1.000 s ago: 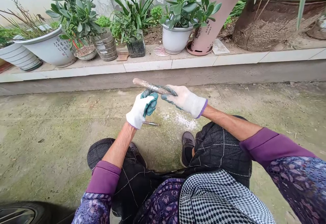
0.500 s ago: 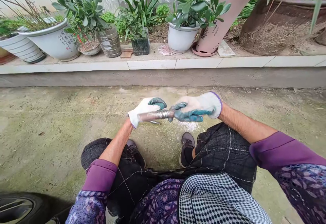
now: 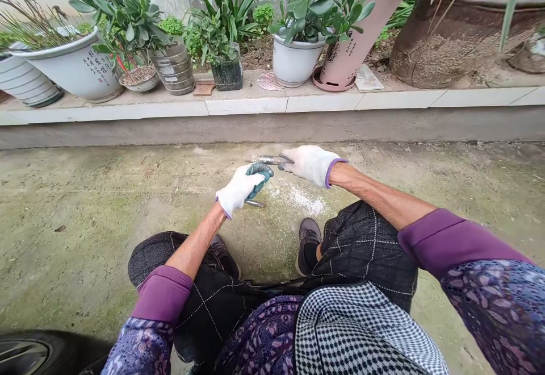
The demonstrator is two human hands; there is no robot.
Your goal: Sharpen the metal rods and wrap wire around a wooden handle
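My right hand (image 3: 310, 165), in a white knit glove with a green rubber palm, is shut on a metal rod (image 3: 264, 159) with a silvery, ridged surface. The rod points left, and its far end is hidden behind the glove. My left hand (image 3: 242, 188), in a matching glove, is curled closed just below the rod and apart from it. A short metal spike (image 3: 254, 203) shows under my left hand, apparently lying on the ground. White powder (image 3: 296, 199) is scattered on the concrete beyond it.
My knees in dark checked trousers (image 3: 366, 255) and my shoes (image 3: 307, 245) lie below my hands. Ahead, a low tiled concrete ledge (image 3: 255, 107) holds several potted plants, including a white pot (image 3: 293, 61). A black tyre (image 3: 34, 352) sits at the lower left.
My left hand has let go of the rod and dropped back. The rod now sits in my right hand alone, and my hands have moved apart.
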